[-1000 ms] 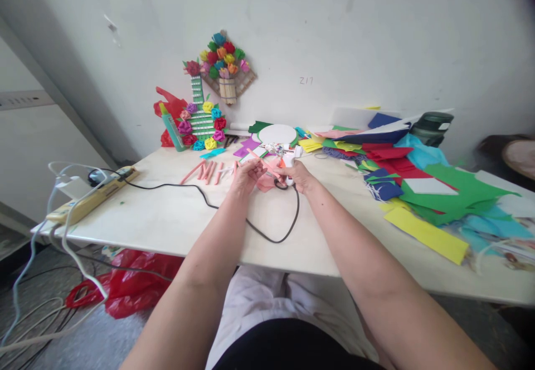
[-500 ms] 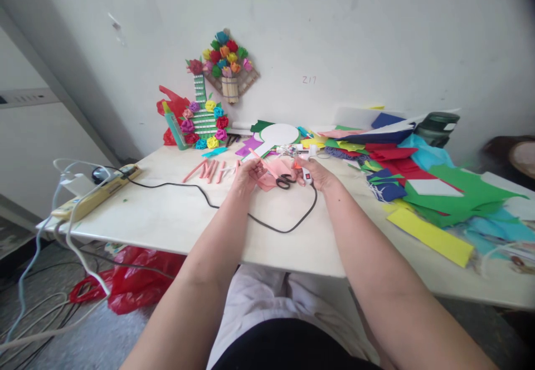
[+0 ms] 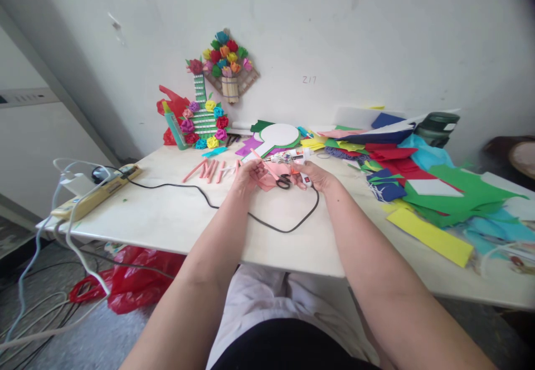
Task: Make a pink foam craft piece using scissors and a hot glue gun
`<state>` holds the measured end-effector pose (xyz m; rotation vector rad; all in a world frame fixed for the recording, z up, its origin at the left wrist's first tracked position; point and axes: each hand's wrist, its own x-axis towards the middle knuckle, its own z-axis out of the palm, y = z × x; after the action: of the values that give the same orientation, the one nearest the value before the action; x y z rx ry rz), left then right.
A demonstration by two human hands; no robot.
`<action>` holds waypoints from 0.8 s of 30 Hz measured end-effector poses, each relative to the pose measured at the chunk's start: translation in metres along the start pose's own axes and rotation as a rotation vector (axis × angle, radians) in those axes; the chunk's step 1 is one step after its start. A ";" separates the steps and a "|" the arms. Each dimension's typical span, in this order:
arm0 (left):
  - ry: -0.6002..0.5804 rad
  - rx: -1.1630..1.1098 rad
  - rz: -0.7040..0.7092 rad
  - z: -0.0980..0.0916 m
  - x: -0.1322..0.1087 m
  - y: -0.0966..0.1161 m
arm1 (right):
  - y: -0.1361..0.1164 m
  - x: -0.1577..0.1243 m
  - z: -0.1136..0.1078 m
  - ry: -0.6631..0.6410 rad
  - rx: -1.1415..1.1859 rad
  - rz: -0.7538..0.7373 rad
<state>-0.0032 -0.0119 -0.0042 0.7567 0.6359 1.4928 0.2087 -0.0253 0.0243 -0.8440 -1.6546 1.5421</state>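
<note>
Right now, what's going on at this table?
A person sits at a white table. The left hand pinches a pink paper strip, and the right hand grips a corded glue gun whose nozzle points toward it. A pair of scissors lies between the hands, loose pink strips lie to the left, and coloured sheets are piled on the right.

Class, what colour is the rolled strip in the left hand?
Pink; the rolled strip in the left hand shows best in the head view.

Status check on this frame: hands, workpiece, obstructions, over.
Left hand gripping pink paper strip. Right hand gripping glue gun, nozzle toward strip. Scissors lie between hands; black cord loops nearer.
</note>
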 end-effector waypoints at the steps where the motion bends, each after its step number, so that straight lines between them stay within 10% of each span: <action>1: 0.001 0.005 0.003 0.000 0.001 0.000 | 0.001 0.000 0.000 -0.004 -0.014 -0.005; 24: 0.057 0.011 0.008 -0.001 0.004 -0.002 | -0.006 -0.004 -0.003 -0.088 -0.180 0.041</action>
<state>-0.0029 -0.0080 -0.0059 0.7277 0.6857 1.5235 0.2132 -0.0278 0.0300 -0.9198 -1.8728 1.4930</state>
